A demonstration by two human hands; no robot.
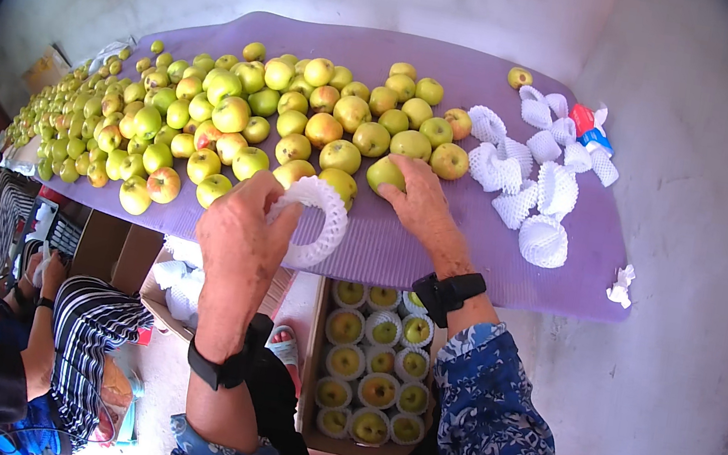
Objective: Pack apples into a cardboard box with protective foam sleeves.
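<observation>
My left hand (245, 233) is closed on a white foam net sleeve (323, 233), pinching its edge so that the ring stands open near the table's front edge. To the right, my right hand (427, 213) has its fingers around a green apple (385, 175) at the near side of the pile. Many yellow-green apples (232, 114), some blushed red, spread over the purple mat (508, 268) on the table. Loose foam net sleeves (558, 191) lie in a heap right of my right hand.
Below the table edge stands a cardboard box (317, 352) with rows of sleeved apples (376, 390). Another box (161, 291) holds white foam sleeves. A red-and-blue packet (589, 129) lies behind the heap. Other people sit at the lower left, one with striped clothing (89, 337).
</observation>
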